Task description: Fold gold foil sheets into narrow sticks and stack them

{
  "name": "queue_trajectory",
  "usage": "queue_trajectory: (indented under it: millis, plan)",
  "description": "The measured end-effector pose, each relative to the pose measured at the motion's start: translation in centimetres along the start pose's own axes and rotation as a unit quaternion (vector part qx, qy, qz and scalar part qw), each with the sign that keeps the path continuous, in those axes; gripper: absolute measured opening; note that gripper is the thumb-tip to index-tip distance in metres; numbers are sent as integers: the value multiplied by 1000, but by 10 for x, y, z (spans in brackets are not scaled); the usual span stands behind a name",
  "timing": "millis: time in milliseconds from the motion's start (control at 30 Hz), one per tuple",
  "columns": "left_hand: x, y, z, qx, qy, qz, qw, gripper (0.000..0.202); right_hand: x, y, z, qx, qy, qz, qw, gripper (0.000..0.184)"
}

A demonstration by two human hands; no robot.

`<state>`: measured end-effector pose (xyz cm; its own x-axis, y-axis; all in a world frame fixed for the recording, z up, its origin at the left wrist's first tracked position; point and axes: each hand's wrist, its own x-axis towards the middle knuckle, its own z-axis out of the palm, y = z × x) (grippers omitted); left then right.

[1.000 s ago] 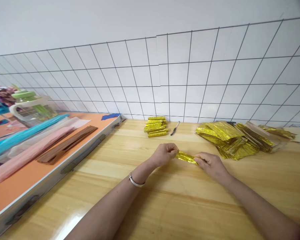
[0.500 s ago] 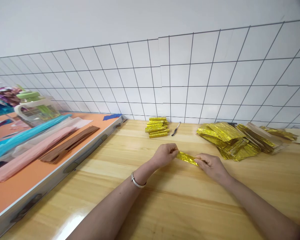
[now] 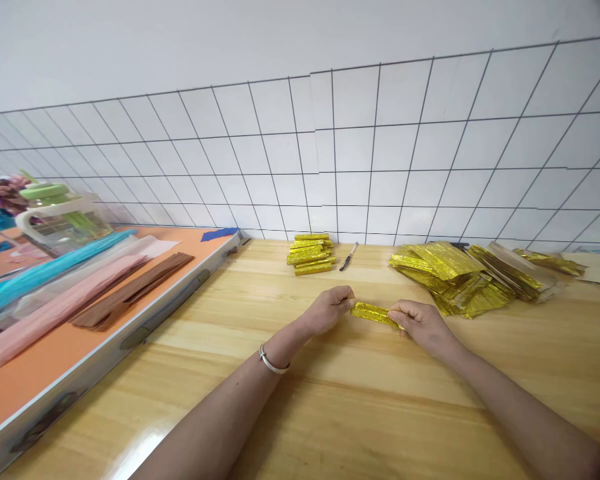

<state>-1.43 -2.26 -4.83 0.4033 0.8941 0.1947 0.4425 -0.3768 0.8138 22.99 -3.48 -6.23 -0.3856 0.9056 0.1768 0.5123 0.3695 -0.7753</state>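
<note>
Between my two hands a narrow strip of shiny gold foil (image 3: 371,313) is stretched out above the wooden table. My left hand (image 3: 331,309) pinches its left end, and a silver bracelet sits on that wrist. The right end is pinched between thumb and fingers of my right hand (image 3: 420,324). Behind my left hand lies a small stack of folded gold foil strips (image 3: 310,255). A larger loose pile of gold foil pieces (image 3: 447,272) lies beyond my right hand.
A pen (image 3: 349,257) lies right of the small stack. At left, an orange-topped board (image 3: 184,243) carries brown crepe paper (image 3: 135,290), pink crepe paper (image 3: 65,303), blue crepe paper (image 3: 60,267) and a clear jug with a green lid (image 3: 47,193). A tiled wall (image 3: 350,150) stands behind.
The foil strip has turned so its broad, creased face shows more, and it lies closer to level. My hands have barely moved; the whole view has shifted slightly.
</note>
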Motion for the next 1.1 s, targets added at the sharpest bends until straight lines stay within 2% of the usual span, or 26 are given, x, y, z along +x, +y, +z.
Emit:
queue_trajectory:
  millis: [167,233,333,433,500,567,600,667,733,800,900,1033,1100]
  plan:
    - [-3,3,9,-142,-30,-17,989,17,1,-4,-3,39,-27,34,998,31]
    - [-3,6,14,-195,-24,-39,980,17,0,-6,-1,22,-29,22,999,32]
    - [-2,8,20,-255,11,-79,964,18,-2,-9,2,-69,39,-55,995,31]
    - [-3,5,21,-308,30,-123,943,19,-2,-6,4,-169,81,-153,970,45]
    - [-3,4,19,-340,21,-149,928,19,-1,-1,5,-208,81,-202,954,37]
    - [-5,4,17,-354,-18,-169,920,18,0,4,5,-220,97,-225,944,25]
    - [-5,5,15,-347,-39,-170,922,18,1,6,4,-219,108,-225,943,23]
    - [-5,9,11,-296,-55,-136,944,24,1,8,3,-213,125,-208,946,22]
    - [-5,13,7,-224,-38,-71,971,29,1,8,2,-202,126,-182,954,24]
    - [-4,13,7,-167,-30,-29,985,30,0,6,1,-189,111,-160,963,26]
    - [-2,6,13,-124,-24,-38,991,29,0,4,3,-153,69,-126,978,28]
    - [0,-6,19,-95,23,-61,993,29,0,4,8,-44,29,-63,997,28]
    - [0,-9,19,-86,18,-70,994,29,0,4,8,-4,10,-33,999,29]
